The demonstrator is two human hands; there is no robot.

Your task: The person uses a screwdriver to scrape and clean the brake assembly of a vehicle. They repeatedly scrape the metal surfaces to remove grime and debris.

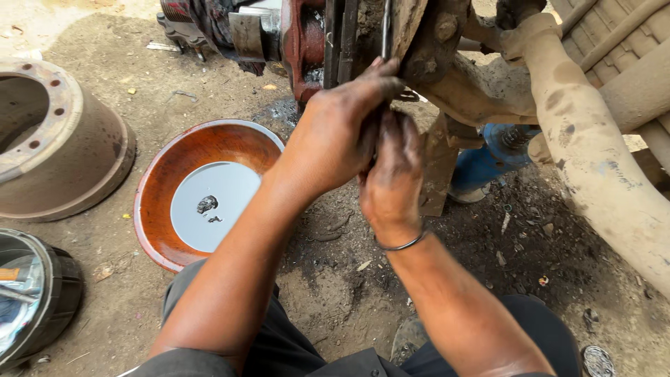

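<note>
Left hand (335, 132): my grip is closed around a thin dark rod (385, 31), knuckles up, fingertips pressed toward the hub at 12 o'clock; I hold it high so the rod stays upright against the metal.

Right hand (392, 174): closed on the same rod just below and touching the left, at 5 o'clock from it; two hands stacked steady the thin piece. A metal bangle (401, 244) sits on this wrist.

Rod: one, standing near vertical, its top running up past the plates at 12 o'clock; its lower part is hidden inside my grips, so I cannot tell where it ends.

Hub (307, 42): one red, greasy assembly at 12 o'clock, dark plates on edge beside it, raised off the ground, which I judge is why I work at chest height from a squat.

Axle (593, 139): one mud-caked beam sweeping from 1 to 4 o'clock; a blue part (488, 160) shows beneath it at 3 o'clock.

Bowl (209, 192): one, orange-brown, at 9 o'clock from my hands, on the ground, holding grey liquid with a small dark piece in it; near enough to reach, likely for that reason.

Drum (59, 139): one brake drum lying at 10 o'clock, well apart, open side showing bolt holes.

Tub (35, 297): one dark round container at 8 o'clock, partly cut off.

Ground (335, 293): dirt, dark and oily under the hub.
</note>
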